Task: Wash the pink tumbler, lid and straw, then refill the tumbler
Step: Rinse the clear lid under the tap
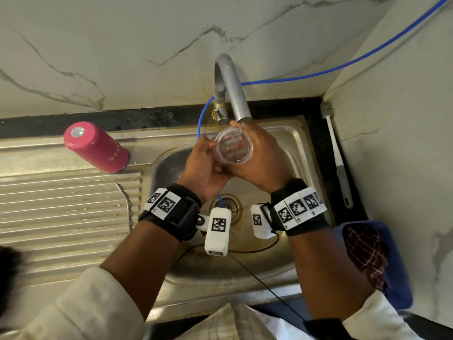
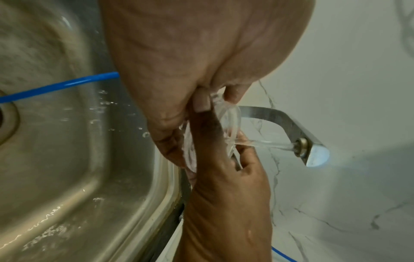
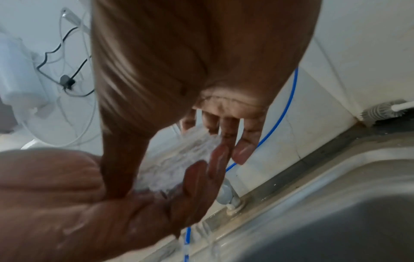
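Two hands (image 1: 235,158) around water-filled lid (image 1: 232,149)

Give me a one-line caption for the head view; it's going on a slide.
Both hands, left hand and right hand, hold the clear lid under the running tap; pink tumbler stands inverted beside the sink.

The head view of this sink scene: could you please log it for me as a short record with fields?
held item: clear round plastic lid, under the tap stream
left hand: grips the lid's left edge
right hand: cups the lid's right side
tap: curved grey metal faucet, running
tumbler: pink metal tumbler, upside down on the steel drainboard
brush: white-handled bottle brush on the dark counter edge
straw: not identifiable
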The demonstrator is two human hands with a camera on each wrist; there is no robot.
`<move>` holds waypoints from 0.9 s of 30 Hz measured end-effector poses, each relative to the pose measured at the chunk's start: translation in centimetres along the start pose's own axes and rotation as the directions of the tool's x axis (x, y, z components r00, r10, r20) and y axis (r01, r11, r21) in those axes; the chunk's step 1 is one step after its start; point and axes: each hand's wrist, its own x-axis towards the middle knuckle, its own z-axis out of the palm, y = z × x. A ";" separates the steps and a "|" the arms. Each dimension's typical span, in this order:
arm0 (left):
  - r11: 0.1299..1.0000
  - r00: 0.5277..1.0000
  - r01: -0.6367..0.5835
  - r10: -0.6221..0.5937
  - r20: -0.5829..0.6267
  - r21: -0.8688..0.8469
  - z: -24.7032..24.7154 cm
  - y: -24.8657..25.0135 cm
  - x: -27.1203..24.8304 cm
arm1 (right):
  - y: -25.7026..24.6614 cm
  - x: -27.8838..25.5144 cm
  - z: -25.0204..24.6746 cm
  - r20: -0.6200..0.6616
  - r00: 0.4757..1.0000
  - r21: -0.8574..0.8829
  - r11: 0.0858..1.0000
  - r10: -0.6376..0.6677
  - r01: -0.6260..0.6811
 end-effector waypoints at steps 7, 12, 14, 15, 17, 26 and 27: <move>0.939 0.983 -0.025 0.085 -0.161 0.342 -2.4 0.4 0.5 | 2.8 -0.7 -1.0 -0.005 0.993 -0.007 0.993 0.119 -0.119; 0.887 0.953 -0.106 0.219 -0.208 0.449 -2.8 2.1 1.0 | 2.0 0.6 0.3 -0.125 0.979 0.011 0.987 0.162 -0.162; 0.876 0.945 -0.169 0.275 -0.180 0.452 -2.4 3.1 1.0 | 2.0 0.7 0.4 -0.051 0.984 0.059 0.984 0.171 -0.168; 0.855 0.937 -0.196 0.307 -0.165 0.479 -2.3 3.6 1.1 | 2.0 0.7 0.2 -0.066 0.984 0.062 0.984 0.168 -0.164; 0.810 0.930 -0.220 0.342 -0.134 0.544 -2.3 4.1 1.4 | 1.8 0.7 0.1 -0.049 0.988 0.056 0.988 0.148 -0.145; 0.763 0.941 -0.220 0.331 -0.075 0.607 -0.2 4.6 3.6 | 2.2 0.2 -0.2 0.026 0.992 0.101 0.987 0.126 -0.128; 0.770 0.941 -0.218 0.330 -0.082 0.600 -0.3 4.6 3.8 | 2.3 0.0 -0.1 0.029 0.991 0.103 0.986 0.128 -0.130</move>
